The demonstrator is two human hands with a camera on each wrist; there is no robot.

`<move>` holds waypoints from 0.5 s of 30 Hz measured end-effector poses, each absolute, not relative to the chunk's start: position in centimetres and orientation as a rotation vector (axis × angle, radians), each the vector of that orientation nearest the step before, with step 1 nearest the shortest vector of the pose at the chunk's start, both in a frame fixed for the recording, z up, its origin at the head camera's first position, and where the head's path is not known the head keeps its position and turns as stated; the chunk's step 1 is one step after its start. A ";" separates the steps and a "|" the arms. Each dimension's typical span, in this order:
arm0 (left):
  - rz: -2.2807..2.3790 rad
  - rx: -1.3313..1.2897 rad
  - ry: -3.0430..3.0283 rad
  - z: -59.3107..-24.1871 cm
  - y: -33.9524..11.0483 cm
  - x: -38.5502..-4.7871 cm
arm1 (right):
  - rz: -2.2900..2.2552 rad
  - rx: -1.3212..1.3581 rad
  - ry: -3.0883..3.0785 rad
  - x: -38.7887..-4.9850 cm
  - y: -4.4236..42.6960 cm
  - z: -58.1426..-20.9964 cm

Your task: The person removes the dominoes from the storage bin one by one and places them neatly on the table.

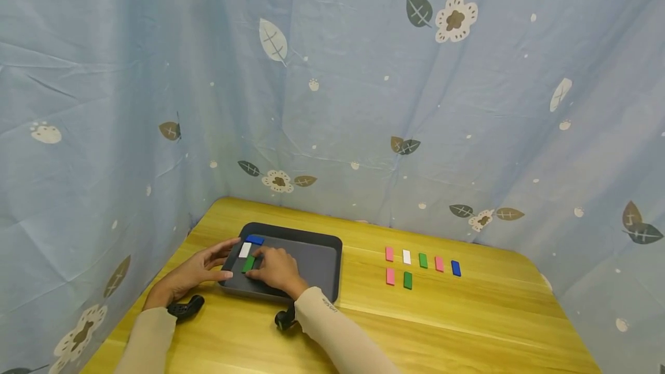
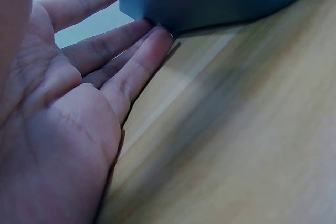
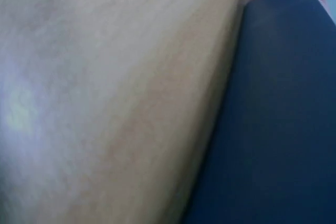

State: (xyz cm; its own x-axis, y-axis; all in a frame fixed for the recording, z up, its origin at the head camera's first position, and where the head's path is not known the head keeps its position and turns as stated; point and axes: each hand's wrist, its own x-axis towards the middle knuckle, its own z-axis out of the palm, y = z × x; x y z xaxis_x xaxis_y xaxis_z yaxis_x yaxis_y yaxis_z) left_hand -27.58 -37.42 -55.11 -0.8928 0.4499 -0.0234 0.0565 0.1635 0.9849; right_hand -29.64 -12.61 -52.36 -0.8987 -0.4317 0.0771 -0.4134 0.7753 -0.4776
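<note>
Green tile [image 1: 249, 264], pinched by your right hand [image 1: 279, 268], could nudge the white tile [image 1: 245, 250] if twisted; your left hand [image 1: 193, 270], fingers spread, touches the tray [image 1: 321, 261].

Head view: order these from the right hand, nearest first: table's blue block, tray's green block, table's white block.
1. Green block: in the tray, at the right hand.
2. White block: right of the tray.
3. Blue block: rightmost on the table.

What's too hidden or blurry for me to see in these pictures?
Head view: the tray beneath the right hand, covered by it.
Head view: lettering on the right sleeve, too small.
Left wrist view: part of the left hand, cut by the left edge.
Right wrist view: the tray's rest, cut by edges.
</note>
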 end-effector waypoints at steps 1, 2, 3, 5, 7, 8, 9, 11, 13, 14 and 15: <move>1.785 0.485 2.135 -55.1 -37.4 -27.6 | -0.790 -0.702 2.912 -29.7 -12.5 -52.3; 1.785 0.483 2.133 -55.0 -37.3 -27.6 | -0.810 -0.710 2.896 -29.7 -12.4 -52.2; 1.787 0.481 2.130 -55.0 -37.3 -27.6 | -0.831 -0.720 2.880 -29.8 -12.2 -52.1; 1.792 0.477 2.122 -54.9 -37.2 -27.5 | -0.867 -0.742 2.854 -29.8 -11.9 -52.0; 1.795 0.471 2.113 -54.8 -37.1 -27.5 | -0.891 -0.762 2.835 -29.9 -11.6 -51.8; 1.795 0.467 2.109 -54.7 -37.1 -27.5 | -0.899 -0.773 2.832 -30.0 -11.5 -51.7; 1.795 0.466 2.109 -54.7 -37.1 -27.5 | -0.902 -0.781 2.830 -30.0 -11.3 -51.6; 1.793 0.465 2.110 -54.8 -37.1 -27.6 | -0.907 -0.797 2.824 -30.0 -11.0 -51.4; 1.793 0.460 2.111 -54.9 -37.2 -27.6 | -0.905 -0.817 2.818 -30.0 -10.7 -51.1; 1.792 0.461 2.113 -54.9 -37.2 -27.6 | -0.909 -0.830 2.811 -29.9 -10.5 -50.9; 1.792 0.462 2.113 -54.9 -37.2 -27.7 | -0.914 -0.842 2.800 -29.9 -10.2 -50.8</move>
